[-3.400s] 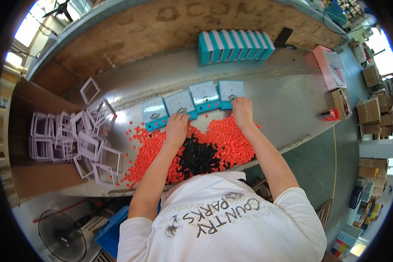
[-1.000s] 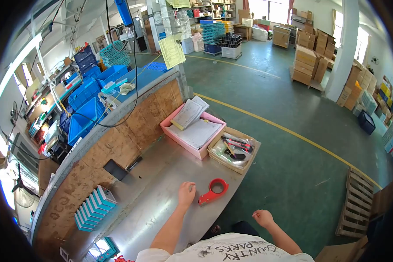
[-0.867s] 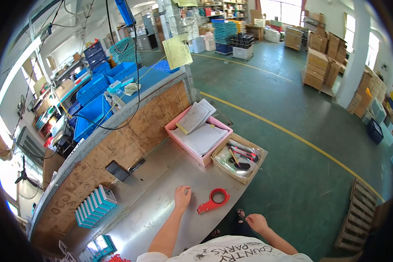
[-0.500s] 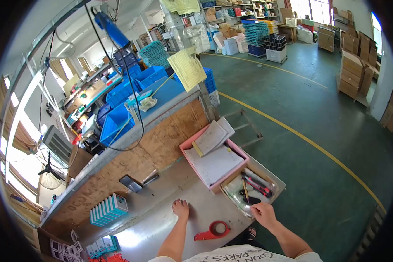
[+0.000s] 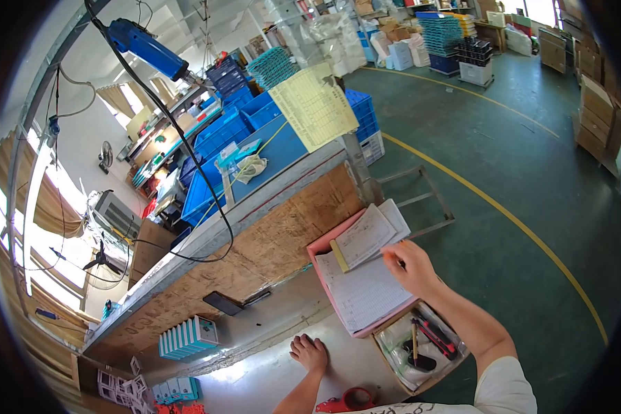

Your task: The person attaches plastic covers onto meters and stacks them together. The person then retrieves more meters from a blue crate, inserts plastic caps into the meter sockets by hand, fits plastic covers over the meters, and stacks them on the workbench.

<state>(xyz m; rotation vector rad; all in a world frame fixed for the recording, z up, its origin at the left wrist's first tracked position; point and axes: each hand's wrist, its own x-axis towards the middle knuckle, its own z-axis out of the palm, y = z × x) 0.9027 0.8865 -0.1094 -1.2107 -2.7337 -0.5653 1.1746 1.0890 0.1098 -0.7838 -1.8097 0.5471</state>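
My left hand (image 5: 309,354) rests on the metal tabletop (image 5: 272,369), fingers slightly curled and apart, holding nothing. My right hand (image 5: 412,268) is over the pink box (image 5: 357,334), by the edge of a notepad (image 5: 366,238) with handwritten pages. Its fingers are closed; a small dark spot shows between them, and I cannot make out what they hold. Under the notepad lie gridded paper sheets (image 5: 359,293). Below my right forearm, an open carton (image 5: 462,360) holds a red-and-black cutter (image 5: 436,338), a slim stick-like tool (image 5: 415,339) and a black oval object (image 5: 422,362).
A red tape dispenser (image 5: 352,400) lies at the near table edge, partly cut off. Along the wooden board (image 5: 283,238) are a phone (image 5: 223,303) and a row of teal-and-white boxes (image 5: 188,338). A black cable (image 5: 207,186) and a blue tool (image 5: 148,50) hang above.
My right hand has moved from the tool carton up and forward to the notepad in the pink box. My left hand stays on the table. The view has shifted.
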